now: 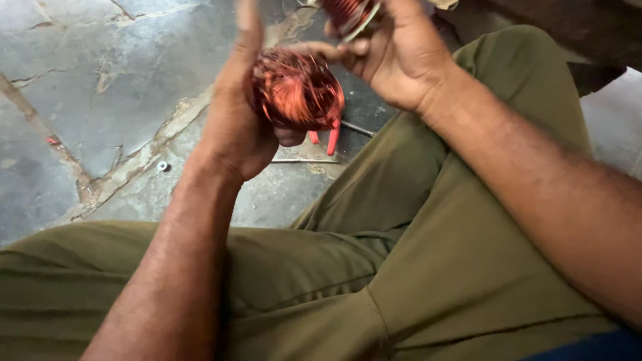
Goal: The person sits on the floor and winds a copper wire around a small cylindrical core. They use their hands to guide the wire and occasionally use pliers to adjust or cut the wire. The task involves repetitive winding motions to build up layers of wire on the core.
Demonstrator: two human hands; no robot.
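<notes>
A seated person's left hand (pixel 234 127) cradles a tangled coil of copper-red wire (pixel 297 90) above the cracked grey stone floor (pixel 100 87). The right hand (pixel 394 57) is closed on a second, partly cropped winding (pixel 344 10), possibly a motor part. Red-handled pliers (pixel 328 137) lie below. Steady, even tension would keep strands from kinking.

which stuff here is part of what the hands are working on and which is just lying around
In hand:
- copper coil, held by left hand
- second coil, in right hand

Lying about on the stone floor:
- red-handled tool
- metal rod
- small washer
</notes>
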